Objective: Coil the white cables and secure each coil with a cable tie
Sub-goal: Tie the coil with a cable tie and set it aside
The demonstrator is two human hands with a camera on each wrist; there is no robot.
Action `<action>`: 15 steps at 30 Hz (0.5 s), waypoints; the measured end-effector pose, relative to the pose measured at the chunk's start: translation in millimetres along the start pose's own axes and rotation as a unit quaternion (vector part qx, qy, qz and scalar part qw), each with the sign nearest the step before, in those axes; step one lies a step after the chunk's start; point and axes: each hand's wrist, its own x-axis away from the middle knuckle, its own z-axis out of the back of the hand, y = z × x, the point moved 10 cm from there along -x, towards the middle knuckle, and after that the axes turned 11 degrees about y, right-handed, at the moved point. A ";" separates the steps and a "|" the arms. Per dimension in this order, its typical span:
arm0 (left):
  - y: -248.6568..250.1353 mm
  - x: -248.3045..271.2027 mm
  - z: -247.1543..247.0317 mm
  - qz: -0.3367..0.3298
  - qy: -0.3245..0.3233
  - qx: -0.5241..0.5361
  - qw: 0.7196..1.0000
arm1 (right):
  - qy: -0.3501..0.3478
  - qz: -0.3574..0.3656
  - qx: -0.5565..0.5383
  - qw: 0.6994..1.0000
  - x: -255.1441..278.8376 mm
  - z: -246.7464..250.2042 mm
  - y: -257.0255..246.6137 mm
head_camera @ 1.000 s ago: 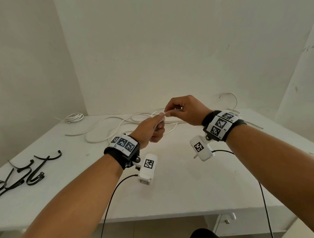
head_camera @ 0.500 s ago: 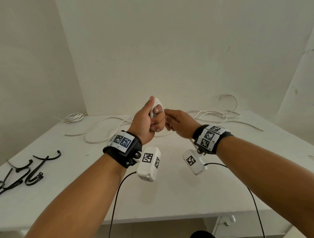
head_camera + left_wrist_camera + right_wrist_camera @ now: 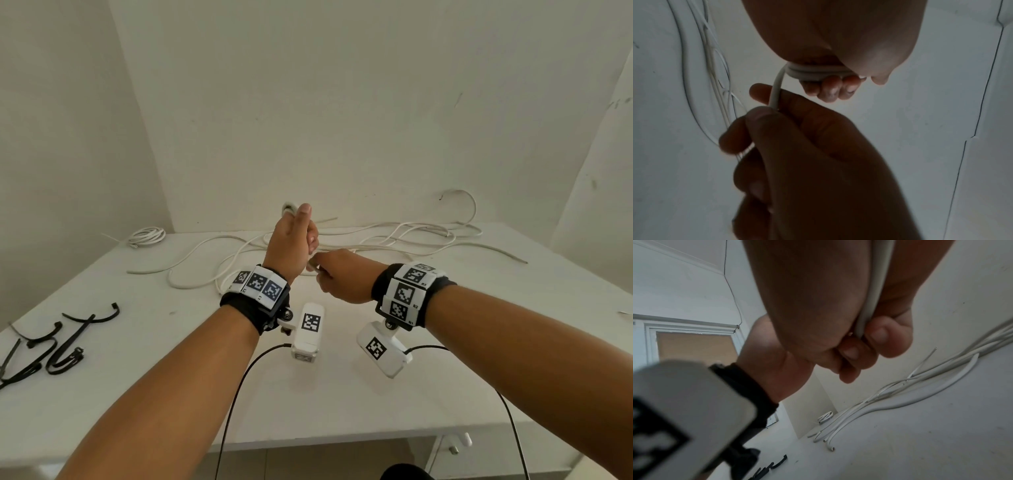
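Your left hand [image 3: 294, 245] is raised above the table [image 3: 342, 394], thumb up, with the white cable [image 3: 813, 73] wound in a few turns round its fingers [image 3: 831, 91]; its fingers are curled and keep the small coil in place. Your right hand [image 3: 342, 279] sits just below and beside the left, pinching the same cable [image 3: 869, 305] between thumb and fingertips, so a short run of cable links the 2 hands. From the right hand the cable trails back to the loose loops [image 3: 394, 236] lying along the table's far edge, against the wall [image 3: 342, 120].

Relative to the table: a second small white coil [image 3: 145, 235] rests at its far left corner, and the black cable ties [image 3: 51, 349] lie scattered near its left edge, well apart from both hands. The middle of the tabletop beneath your wrists is bare, and the near edge runs below your forearms, with the wrist cameras [image 3: 310, 330] hanging over it
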 end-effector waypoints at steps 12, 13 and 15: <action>-28.4 3.9 -8.6 -0.025 -0.107 -0.216 0.970 | 0.049 0.069 0.036 0.996 4.2 45.6 -22.3; -31.4 6.7 -10.5 -0.016 -0.133 -0.231 0.964 | 0.070 0.074 0.020 0.995 4.1 52.5 -22.5; -33.6 14.0 -16.5 -0.014 -0.188 -0.252 0.949 | 0.110 0.080 -0.015 0.991 2.4 64.0 -19.9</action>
